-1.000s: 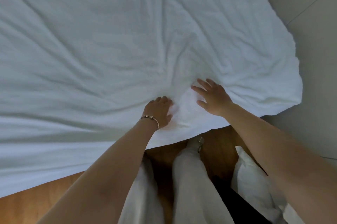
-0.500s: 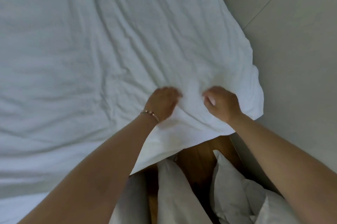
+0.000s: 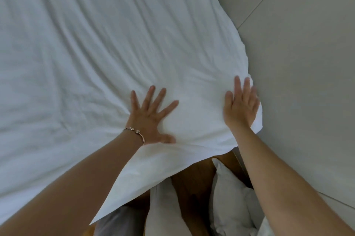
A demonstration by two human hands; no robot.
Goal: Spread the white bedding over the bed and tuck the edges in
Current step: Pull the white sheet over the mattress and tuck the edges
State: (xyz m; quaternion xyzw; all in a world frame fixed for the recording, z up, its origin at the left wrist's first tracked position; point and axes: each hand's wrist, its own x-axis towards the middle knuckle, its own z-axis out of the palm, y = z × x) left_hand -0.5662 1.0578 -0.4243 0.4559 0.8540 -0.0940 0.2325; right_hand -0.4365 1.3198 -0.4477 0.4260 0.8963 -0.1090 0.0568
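Note:
The white bedding (image 3: 99,59) covers the bed across most of the view, creased, with its near edge hanging loose over the bed's side. My left hand (image 3: 151,114), a bracelet on its wrist, lies flat on the bedding near that edge with fingers spread wide. My right hand (image 3: 241,105) presses flat on the bedding's near right corner, fingers straight, right beside the wall. Neither hand grips the cloth.
A grey panelled wall (image 3: 299,63) runs along the bed's right side, close to my right hand. Below the hanging edge I see wooden floor (image 3: 197,184), white pillows (image 3: 228,207) on it, and my white-trousered legs (image 3: 161,210).
Both hands were gripping bunched bedding half a second ago; now they have let go and lie flat, spread further apart, with the right hand moved out to the corner.

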